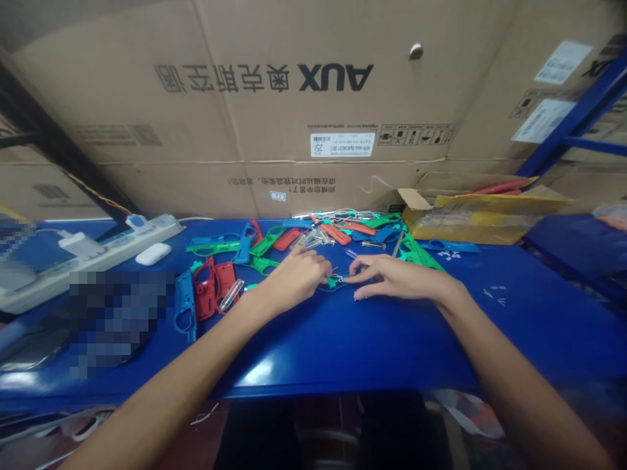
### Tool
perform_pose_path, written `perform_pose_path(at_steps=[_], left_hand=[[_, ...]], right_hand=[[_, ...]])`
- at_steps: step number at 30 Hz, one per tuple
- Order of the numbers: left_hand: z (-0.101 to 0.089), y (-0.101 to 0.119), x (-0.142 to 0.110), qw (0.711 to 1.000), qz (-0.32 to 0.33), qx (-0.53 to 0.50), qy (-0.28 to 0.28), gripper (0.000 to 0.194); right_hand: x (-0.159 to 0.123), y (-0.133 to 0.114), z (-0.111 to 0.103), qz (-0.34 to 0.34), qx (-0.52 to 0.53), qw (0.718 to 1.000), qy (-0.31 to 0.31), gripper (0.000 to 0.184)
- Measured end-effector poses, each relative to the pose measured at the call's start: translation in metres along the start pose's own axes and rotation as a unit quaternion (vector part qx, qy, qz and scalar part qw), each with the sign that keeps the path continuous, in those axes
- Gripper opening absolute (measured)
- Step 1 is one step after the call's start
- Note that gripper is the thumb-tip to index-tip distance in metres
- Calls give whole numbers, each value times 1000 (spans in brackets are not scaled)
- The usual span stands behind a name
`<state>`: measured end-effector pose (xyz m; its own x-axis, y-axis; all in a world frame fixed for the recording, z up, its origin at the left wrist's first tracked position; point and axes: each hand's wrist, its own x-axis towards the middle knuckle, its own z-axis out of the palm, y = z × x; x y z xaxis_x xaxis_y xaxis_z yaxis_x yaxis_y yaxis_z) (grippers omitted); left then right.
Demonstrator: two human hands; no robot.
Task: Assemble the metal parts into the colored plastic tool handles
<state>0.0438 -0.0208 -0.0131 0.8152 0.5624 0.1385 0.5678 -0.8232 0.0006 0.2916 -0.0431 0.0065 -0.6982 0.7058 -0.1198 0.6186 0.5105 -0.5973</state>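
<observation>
My left hand [298,279] is closed, its fingertips curled down at a small green plastic part [334,282] low over the blue table. Facing it from the right, my right hand [394,277] has its fingertips at thin pale wires [339,277] by that part. The right thumb sits a little lower, apart from the index finger. Fingers partly hide the grip. Beyond the hands lie clear tubes [316,239] and orange plastic handle-shaped pieces [336,232]. Left of my left hand are a blue shell piece [185,300], red shell pieces [206,290] and another clear tube [232,295].
An open cardboard box [465,219] with yellow tape stands at the back right. A white power strip [108,254] and a small white case [153,254] are at left. Tiny white bits [449,255] lie at right. A large carton [264,117] walls off the back.
</observation>
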Motion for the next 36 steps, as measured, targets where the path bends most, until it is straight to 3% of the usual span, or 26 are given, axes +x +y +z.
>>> perform_pose_path(at_steps=[10, 21, 28, 36], left_hand=[[5, -4, 2, 998, -28, -54, 14, 14], [6, -12, 2, 997, -47, -44, 34, 10], [-2, -17, -3, 996, 62, -65, 20, 25], [-2, -19, -3, 996, 52, -77, 18, 26]], right_hand=[[-2, 4, 0, -6, -5, 1000, -2, 49], [-2, 6, 0, -11, 2, 1000, -6, 49], [-4, 2, -1, 3, -12, 1000, -13, 48], [-5, 4, -1, 2, -3, 1000, -14, 53]])
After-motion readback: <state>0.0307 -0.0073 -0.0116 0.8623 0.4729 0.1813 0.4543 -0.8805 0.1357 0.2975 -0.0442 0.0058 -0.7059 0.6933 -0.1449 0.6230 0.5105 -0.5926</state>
